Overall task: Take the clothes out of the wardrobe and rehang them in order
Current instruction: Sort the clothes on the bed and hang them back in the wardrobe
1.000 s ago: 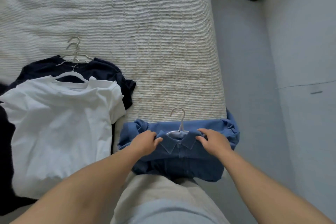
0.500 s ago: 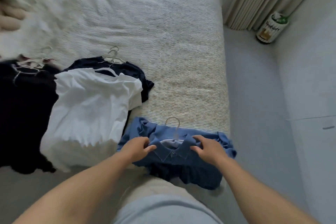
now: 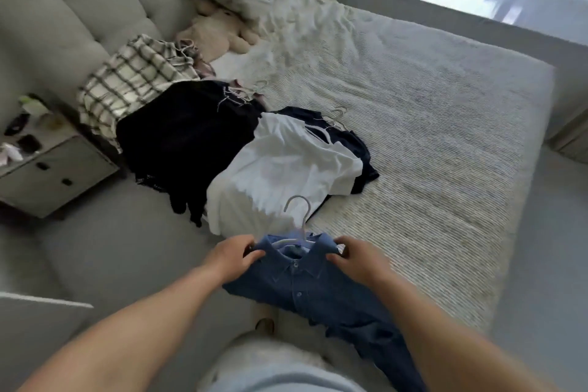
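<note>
I'm gripping a matt blue denim-like cloth shirt [image 3: 315, 283] on a smooth pale plastic hanger [image 3: 297, 226] at lower centre. Above it a smooth white cloth T-shirt [image 3: 280, 169] is lying on the ribbed, coarse-woven bedspread [image 3: 429, 143]. Upper left, the tufted fabric headboard [image 3: 63, 9] is looking matt.

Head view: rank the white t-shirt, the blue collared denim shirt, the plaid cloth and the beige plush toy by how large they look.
1. White t-shirt
2. Blue collared denim shirt, close to the camera, so unsure against the t-shirt
3. Plaid cloth, partly covered
4. Beige plush toy
</note>
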